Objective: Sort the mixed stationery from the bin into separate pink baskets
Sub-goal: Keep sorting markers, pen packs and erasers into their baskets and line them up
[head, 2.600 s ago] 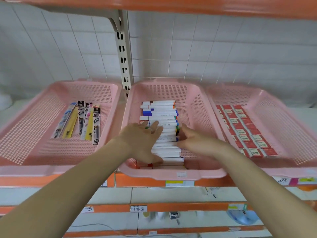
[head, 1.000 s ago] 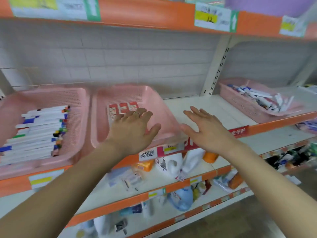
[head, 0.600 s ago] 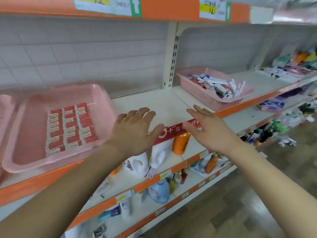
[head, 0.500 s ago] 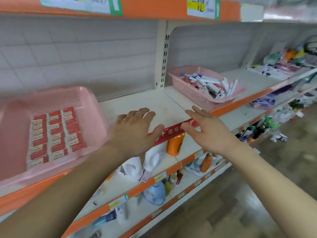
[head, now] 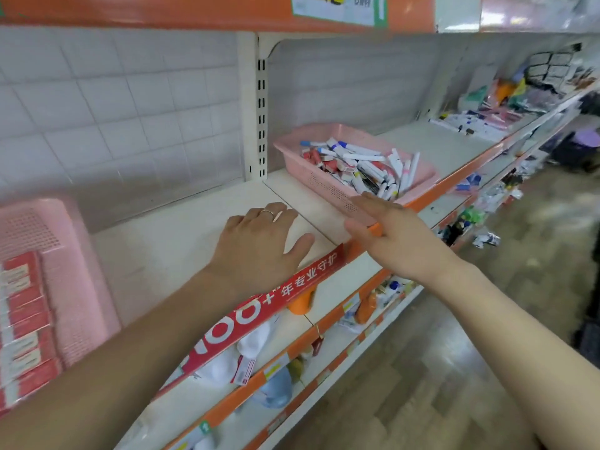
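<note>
Both hands reach forward over the shelf (head: 181,245), palms down and holding nothing. Left hand (head: 259,241): forearm enters from the lower left, fingers loosely spread and slightly bent at the tips, thumb splayed out to the right, a thin ring (head: 268,212) on one finger; the hand hovers above the bare white shelf board near its front edge. Right hand (head: 394,237): forearm enters from the lower right, fingers straight and held close together, pointing left and forward toward the near corner of the bin (head: 324,185). Its fingertips overlap the bin's perforated pink wall in this view and appear to be touching it, though contact is not certain.

The bin stands at an angle on the shelf, right of the slotted upright post (head: 260,108), and holds a loose heap of white markers (head: 363,156) and small red boxes (head: 319,157). A pink basket (head: 76,287) sits at the far left edge of view, well apart from both hands, with red boxes packed flat in rows inside it. A red banner strip (head: 292,285) with white characters runs along the shelf's front edge beneath the left wrist.
</note>
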Demonstrator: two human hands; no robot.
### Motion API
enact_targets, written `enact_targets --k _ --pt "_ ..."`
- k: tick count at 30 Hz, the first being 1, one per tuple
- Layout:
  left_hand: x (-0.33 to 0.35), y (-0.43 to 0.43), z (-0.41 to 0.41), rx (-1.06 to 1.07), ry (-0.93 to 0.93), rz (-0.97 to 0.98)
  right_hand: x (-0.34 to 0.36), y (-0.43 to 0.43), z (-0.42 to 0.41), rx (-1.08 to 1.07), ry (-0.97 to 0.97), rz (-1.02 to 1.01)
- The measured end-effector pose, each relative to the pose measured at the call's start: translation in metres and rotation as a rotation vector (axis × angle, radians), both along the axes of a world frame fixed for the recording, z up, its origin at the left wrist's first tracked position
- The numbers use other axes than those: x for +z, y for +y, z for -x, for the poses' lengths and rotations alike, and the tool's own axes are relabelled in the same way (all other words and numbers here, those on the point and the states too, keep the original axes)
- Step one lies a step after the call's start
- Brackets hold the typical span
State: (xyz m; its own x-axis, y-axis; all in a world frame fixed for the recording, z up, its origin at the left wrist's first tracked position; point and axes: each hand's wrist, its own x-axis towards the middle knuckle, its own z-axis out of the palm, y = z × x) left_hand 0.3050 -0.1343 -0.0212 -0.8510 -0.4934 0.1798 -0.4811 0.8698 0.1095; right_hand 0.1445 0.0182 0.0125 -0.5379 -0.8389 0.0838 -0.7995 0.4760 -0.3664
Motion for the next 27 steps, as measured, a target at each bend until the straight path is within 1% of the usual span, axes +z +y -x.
enact_targets --k 5,12,15,18,23,27 --pt "-0.002 -0.007 0.033 -0.016 -0.005 -0.011 -0.007 -0.007 0.034 0.003 0.002 -0.022" --pt "-0.008 -0.014 0.097 0.037 0.006 -0.014 -0.002 -0.033 0.117 0.046 0.042 0.014" --pt "-0.004 -0.010 0.137 0.082 0.043 0.007 0.003 -0.047 0.164 0.092 0.061 -0.052" --pt "0.003 -0.009 0.182 0.118 0.077 0.013 0.009 -0.061 0.212 0.183 0.088 -0.132" --pt "0.002 -0.010 0.253 0.207 -0.058 -0.017 0.005 -0.080 0.273 0.311 0.056 -0.155" --pt "-0.004 -0.012 0.291 0.318 -0.127 -0.144 -0.007 -0.107 0.304 0.429 0.046 -0.198"
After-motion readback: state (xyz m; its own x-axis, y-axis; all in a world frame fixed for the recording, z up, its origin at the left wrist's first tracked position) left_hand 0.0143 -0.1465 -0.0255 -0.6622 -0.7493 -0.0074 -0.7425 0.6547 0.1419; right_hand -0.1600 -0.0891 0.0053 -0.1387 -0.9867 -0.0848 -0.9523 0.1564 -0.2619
